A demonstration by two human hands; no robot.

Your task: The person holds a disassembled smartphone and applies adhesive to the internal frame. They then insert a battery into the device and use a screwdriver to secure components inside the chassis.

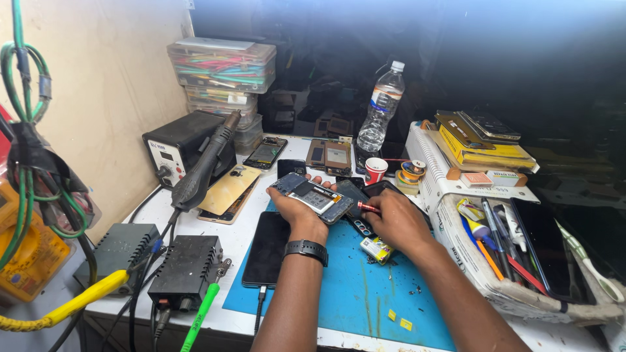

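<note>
Near the middle of the counter point(195, 225), over the blue mat point(365, 293), the left hand point(295, 207) holds an opened phone point(313, 197) with fingers point(317, 180) curled around its far edge, the palm hidden beneath it. The right hand point(394, 218) pinches a red-handled tool point(367, 207) whose tip disappears behind the phone's edge. A black phone point(266, 251) lies just left of the wrist, its near end partly covered by the forearm.

One water bottle point(380, 111), one paper cup point(375, 170)
</note>
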